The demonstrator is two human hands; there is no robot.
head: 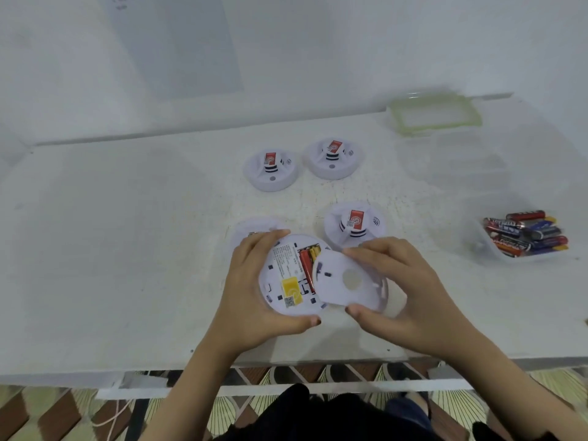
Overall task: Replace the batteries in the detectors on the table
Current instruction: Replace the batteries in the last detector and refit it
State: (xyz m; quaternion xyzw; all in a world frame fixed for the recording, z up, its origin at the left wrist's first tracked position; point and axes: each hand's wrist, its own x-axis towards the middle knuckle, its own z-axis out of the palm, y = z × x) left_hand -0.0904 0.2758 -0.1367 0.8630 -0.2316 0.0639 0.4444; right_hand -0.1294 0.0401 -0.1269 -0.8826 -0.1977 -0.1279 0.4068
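My left hand is gripping the upturned detector by its rim. My right hand is pinching its round cover, half over the red batteries. The yellow sticker near my left thumb is bearing print too small to read. Spare batteries are lying right of my right hand, lettering blurred.

Your white detector carries a yellow sticker and red-and-gold fitted batteries; the loose batteries are red, blue and black (the lid is rimmed pale green).
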